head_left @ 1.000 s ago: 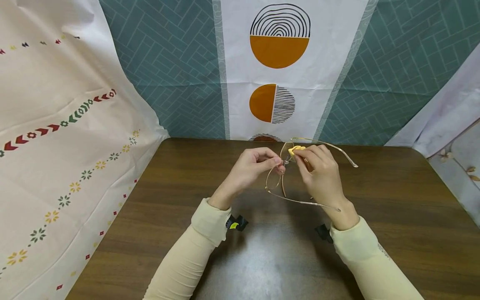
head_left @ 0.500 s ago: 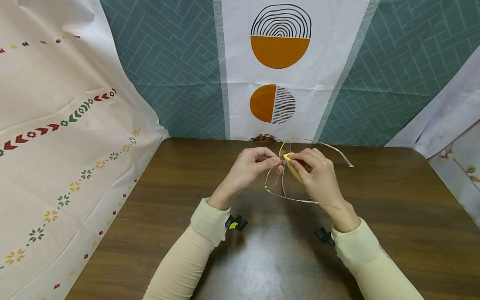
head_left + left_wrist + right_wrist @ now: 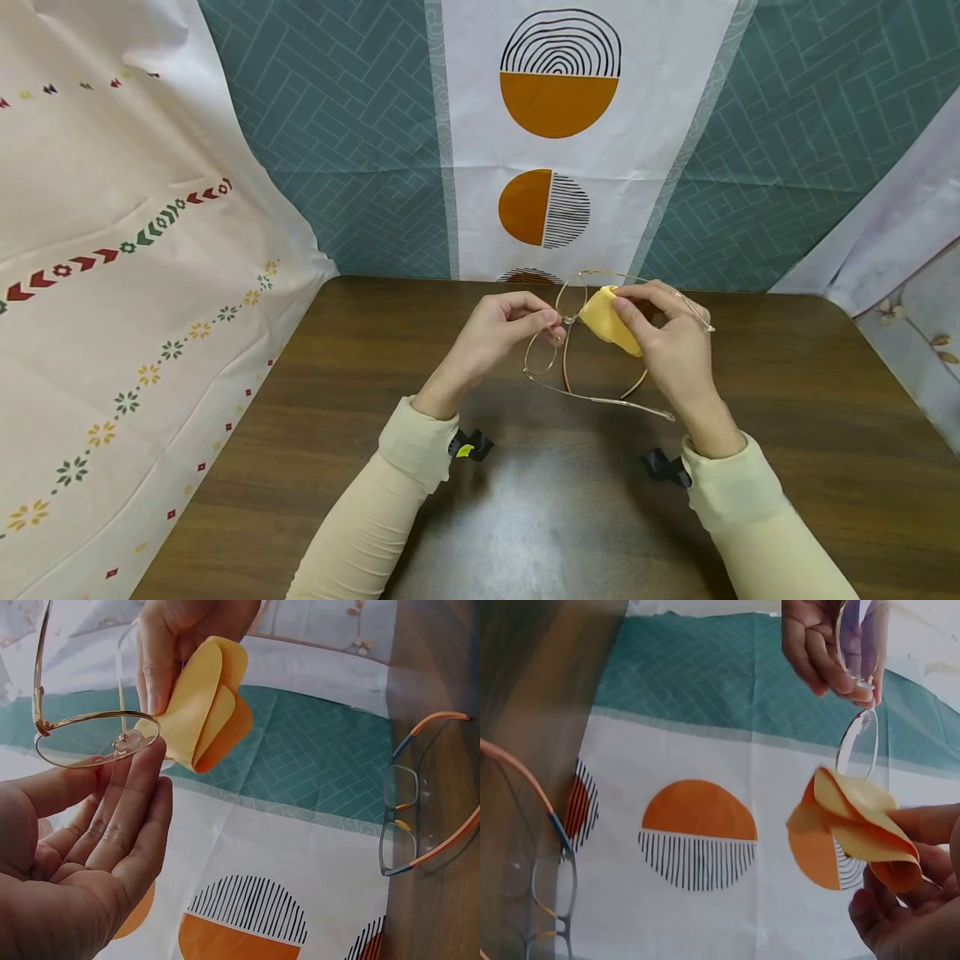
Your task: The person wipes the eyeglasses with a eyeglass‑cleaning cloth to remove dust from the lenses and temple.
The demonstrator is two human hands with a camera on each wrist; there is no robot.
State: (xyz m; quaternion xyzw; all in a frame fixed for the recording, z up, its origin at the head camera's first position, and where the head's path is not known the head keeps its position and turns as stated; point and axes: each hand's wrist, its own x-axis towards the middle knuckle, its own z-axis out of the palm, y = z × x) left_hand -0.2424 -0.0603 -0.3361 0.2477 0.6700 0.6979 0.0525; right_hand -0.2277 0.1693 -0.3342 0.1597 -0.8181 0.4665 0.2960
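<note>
Above the worktop (image 3: 300,467), the gold-rimmed glasses (image 3: 570,320) hang at the fingertips of the left hand (image 3: 491,329), whose thumb and fingers pinch the rim near the bridge. Their temples stand unfolded toward the right hand (image 3: 670,342), one crossing over it in the head view. That hand pinches a folded yellow cloth (image 3: 611,323) between thumb and fingers, just beside the lens farther from the person; whether cloth and lens touch, I cannot tell. Beneath, a second pair of glasses (image 3: 403,805) with orange temples rests on the worktop. A black wrist mount (image 3: 471,445) at the left cuff bears a yellow patch, too small to read.
</note>
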